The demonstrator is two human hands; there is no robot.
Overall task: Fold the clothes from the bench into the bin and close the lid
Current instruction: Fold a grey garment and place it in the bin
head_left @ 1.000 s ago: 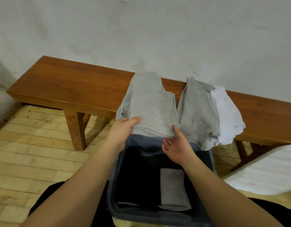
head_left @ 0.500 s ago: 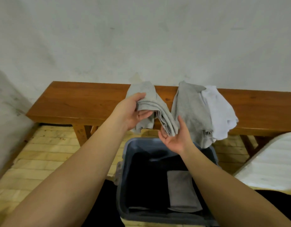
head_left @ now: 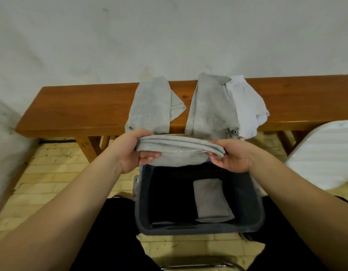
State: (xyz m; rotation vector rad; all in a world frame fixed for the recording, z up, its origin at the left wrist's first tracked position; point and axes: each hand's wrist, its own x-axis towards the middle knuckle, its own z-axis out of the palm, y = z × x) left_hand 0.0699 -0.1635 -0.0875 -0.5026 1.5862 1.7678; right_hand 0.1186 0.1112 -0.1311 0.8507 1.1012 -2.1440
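We hold a grey cloth [head_left: 177, 147] in the air, just above the far edge of the bin [head_left: 200, 229]. It is folded over on itself, and its far part seems to trail back up onto the bench [head_left: 81, 110]. Our left hand [head_left: 130, 151] grips the left end with the fingers curled on top and the thumb below. Our right hand [head_left: 230, 156] pinches the right end the same way. We think this cloth is soft and light, so it bends and sags in the middle. It will not break, but the fold can fall open if we let one end go. We think it is best to hold both ends near the fold and keep it flat as we lower it. Down in the bin a folded grey piece [head_left: 210, 200] lies on the dark bottom, toward the right side. There is room beside it, on the left. On the bench another grey cloth [head_left: 210, 106] hangs over the front edge. A white cloth [head_left: 247, 108] lies right beside it, touching it. A white striped thing [head_left: 323, 153] shows at the right, and we cannot tell if it is the lid.
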